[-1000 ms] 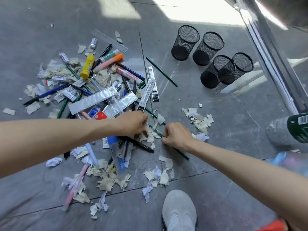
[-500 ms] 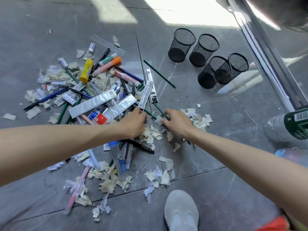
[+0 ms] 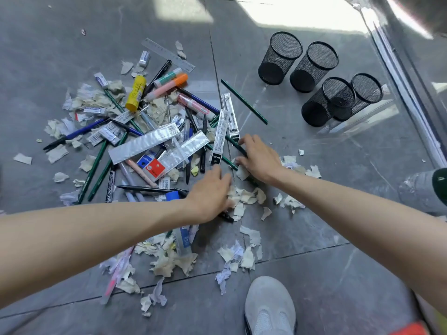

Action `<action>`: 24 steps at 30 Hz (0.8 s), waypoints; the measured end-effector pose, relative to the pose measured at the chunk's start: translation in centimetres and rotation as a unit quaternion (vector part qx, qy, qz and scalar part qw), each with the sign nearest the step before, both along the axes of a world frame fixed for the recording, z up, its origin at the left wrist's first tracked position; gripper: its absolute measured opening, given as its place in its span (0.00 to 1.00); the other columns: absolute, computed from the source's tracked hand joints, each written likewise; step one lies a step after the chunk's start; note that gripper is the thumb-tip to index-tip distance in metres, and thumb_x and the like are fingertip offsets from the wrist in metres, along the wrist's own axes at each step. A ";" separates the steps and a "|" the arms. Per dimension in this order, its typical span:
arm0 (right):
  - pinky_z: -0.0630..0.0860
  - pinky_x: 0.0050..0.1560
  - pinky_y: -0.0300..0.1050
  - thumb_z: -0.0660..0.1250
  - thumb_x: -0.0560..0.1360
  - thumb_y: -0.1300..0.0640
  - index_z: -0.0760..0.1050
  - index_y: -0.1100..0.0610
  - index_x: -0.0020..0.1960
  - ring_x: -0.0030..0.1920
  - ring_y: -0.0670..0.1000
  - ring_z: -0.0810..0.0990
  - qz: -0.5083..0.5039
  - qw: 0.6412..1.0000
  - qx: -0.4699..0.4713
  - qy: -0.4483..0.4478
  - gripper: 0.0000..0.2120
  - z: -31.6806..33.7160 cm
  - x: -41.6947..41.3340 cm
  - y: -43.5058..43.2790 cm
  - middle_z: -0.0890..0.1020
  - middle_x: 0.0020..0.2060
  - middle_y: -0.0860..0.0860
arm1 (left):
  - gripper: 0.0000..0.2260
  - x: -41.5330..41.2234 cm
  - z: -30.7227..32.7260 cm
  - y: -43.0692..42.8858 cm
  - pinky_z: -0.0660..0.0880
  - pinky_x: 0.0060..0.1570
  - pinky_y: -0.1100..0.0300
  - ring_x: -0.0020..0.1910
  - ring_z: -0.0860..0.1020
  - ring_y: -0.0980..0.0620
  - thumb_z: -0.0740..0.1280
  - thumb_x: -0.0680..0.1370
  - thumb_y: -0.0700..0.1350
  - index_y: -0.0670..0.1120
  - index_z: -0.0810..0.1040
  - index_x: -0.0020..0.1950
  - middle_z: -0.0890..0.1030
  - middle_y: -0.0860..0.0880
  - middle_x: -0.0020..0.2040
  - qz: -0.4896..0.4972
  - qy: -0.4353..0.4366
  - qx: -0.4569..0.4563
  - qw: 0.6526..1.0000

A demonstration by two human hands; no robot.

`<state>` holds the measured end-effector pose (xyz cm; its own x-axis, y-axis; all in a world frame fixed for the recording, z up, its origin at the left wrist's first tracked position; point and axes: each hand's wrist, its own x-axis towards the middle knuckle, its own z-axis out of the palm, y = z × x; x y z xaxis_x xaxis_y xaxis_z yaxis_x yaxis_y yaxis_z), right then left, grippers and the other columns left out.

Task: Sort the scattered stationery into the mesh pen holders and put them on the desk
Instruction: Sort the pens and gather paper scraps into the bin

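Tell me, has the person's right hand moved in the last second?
Yes. The right hand has shifted forward, from below the refill packets to beside their black ends.

Sunlit grey tiled floor (image 3: 314, 274)

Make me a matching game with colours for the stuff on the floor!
Things:
1. glue stick
2. mesh pen holders
3. lone pencil lying apart, near the holders
4. shoe

Colours:
A. grey
B. yellow
C. green
D. black

Pairs: 1-B, 2-D, 3-C, 4-A
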<state>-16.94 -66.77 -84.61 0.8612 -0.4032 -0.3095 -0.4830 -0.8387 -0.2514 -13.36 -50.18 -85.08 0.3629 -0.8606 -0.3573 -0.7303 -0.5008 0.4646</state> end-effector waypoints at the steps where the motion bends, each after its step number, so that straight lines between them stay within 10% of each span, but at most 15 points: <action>1: 0.69 0.47 0.49 0.64 0.77 0.49 0.67 0.56 0.61 0.54 0.57 0.75 0.003 1.000 0.007 -0.018 0.17 0.0 -0.4 0.2 0.74 0.57 0.55 | 0.20 -0.8 -0.2 -0.3 0.67 0.43 0.56 0.50 0.68 0.46 0.68 0.75 0.52 0.43 0.66 0.60 0.65 0.44 0.56 -0.024 -0.015 0.004 1.000; 10: 0.74 0.45 0.50 0.65 0.72 0.63 0.74 0.58 0.44 0.47 0.58 0.78 -0.041 0.995 0.093 -0.003 0.02 -0.2 -4.9 0.4 0.81 0.43 0.57 | 0.09 -3.6 -1.6 -2.4 0.63 0.35 0.51 0.40 0.73 0.40 0.61 0.74 0.34 0.41 0.68 0.53 0.67 0.43 0.48 -0.078 -0.006 -0.018 0.997; 17: 0.68 0.41 0.45 0.65 0.69 0.62 0.76 0.55 0.45 0.50 0.54 0.75 -0.108 0.994 0.007 0.019 0.06 0.3 -11.2 -1.7 0.76 0.46 0.53 | 0.22 -6.2 -1.0 -5.6 0.73 0.54 0.58 0.54 0.76 0.47 0.67 0.69 0.36 0.41 0.72 0.64 0.74 0.42 0.57 0.122 0.335 -0.102 0.929; 21: 0.71 0.54 0.49 0.64 0.70 0.60 0.72 0.57 0.61 0.63 0.58 0.66 -0.083 0.995 -0.051 -0.034 0.19 0.9 -12.5 -3.3 0.68 0.63 0.57 | 0.22 -4.1 -1.2 -4.5 0.68 0.61 0.53 0.62 0.70 0.47 0.61 0.73 0.33 0.44 0.70 0.67 0.72 0.45 0.61 0.039 0.139 -0.108 0.984; 24: 0.51 0.74 0.57 0.60 0.78 0.51 0.60 0.49 0.74 0.76 0.57 0.45 -0.131 0.991 0.014 0.024 0.25 0.1 -11.1 -5.1 0.46 0.77 0.54 | 0.22 -2.5 -2.3 -3.9 0.68 0.58 0.51 0.60 0.68 0.45 0.60 0.74 0.35 0.45 0.69 0.68 0.72 0.46 0.60 -0.001 0.058 -0.108 0.992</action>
<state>-28.05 -71.87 -84.48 0.7123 -0.6012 -0.3623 -0.6950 -0.6763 -0.2442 -15.82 -54.07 -87.41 0.3286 -0.9222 -0.2038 -0.6656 -0.3791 0.6428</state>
